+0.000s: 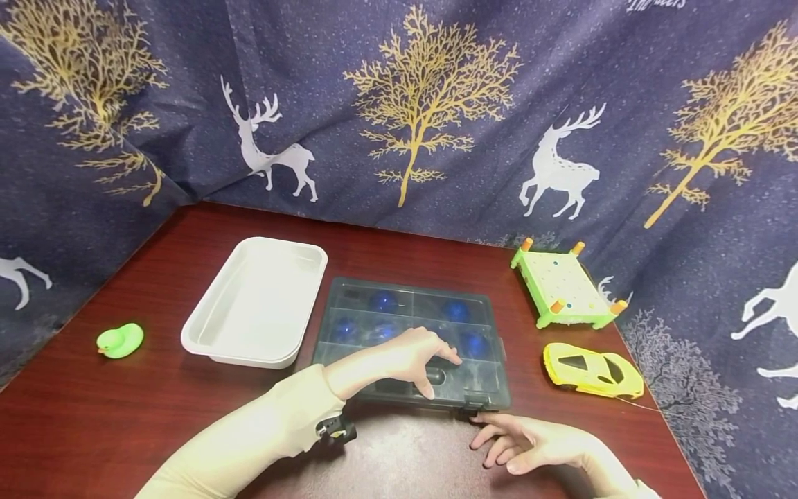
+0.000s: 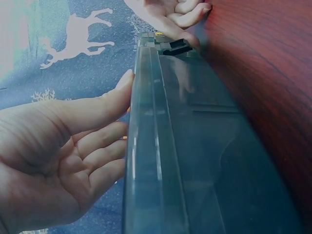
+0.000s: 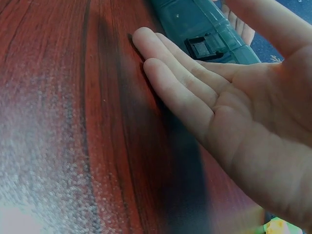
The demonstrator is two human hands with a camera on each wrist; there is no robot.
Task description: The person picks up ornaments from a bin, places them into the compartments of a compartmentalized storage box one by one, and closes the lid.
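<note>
A grey see-through plastic storage box lies on the table with its lid down. Several blue balls show through the lid, spread over separate compartments. My left hand rests on the lid's front half, fingers loosely extended. In the left wrist view its thumb is at the box's edge. My right hand is at the front right corner, palm inward, and its index fingertip meets the black latch. The other fingers lie relaxed and hold nothing. In the left wrist view, the latch sticks out from the front side.
A white plastic tray stands left of the box, with a green toy duck beyond it. On the right are a yellow toy car and, behind it, a green toy bed-like frame with orange knobs. A patterned cloth hangs behind the table.
</note>
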